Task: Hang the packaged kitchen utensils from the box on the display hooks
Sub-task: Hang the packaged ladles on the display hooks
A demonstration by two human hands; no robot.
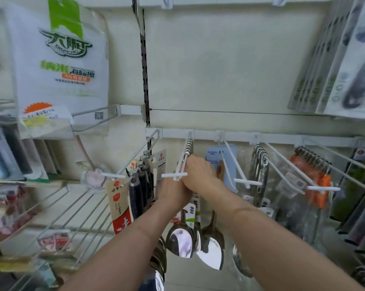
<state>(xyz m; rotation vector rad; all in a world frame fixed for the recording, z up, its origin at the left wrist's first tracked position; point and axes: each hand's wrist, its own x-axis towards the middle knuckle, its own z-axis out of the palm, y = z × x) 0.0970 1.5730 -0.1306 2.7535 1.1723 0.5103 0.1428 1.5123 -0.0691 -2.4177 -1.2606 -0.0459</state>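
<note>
Both of our grips meet at one white display hook (178, 175) that juts out from the rail (282, 138) on the back wall. The right grip (200, 172) sits on the hook's wire with its fingers curled down against it, just below a row of metal hanging loops (189, 146) already threaded further back. The fingertips are hidden, so we cannot tell whether they pinch a loop, the wire or nothing. The left grip (173, 195) is pressed against the right one from underneath, its back turned to us. Its fingers are out of sight, so we cannot tell whether it is clenched or released.

The packaged ladles (180, 240) hang straight below the two grips. Their handles run up behind the left grip, small label cards sit just under it, and the shiny steel bowls lie lowest.

Left of the left grip, dark-handled knives (140, 191) on red and tan cards fill the neighbouring hook. Right of the right grip a blue card with a wooden utensil (222, 164) hangs against the wall. Beyond it are steel tools with looped tops (261, 164), then orange packs (322, 179). High above the left grip hangs a white and green sponge pack (66, 59).
</note>
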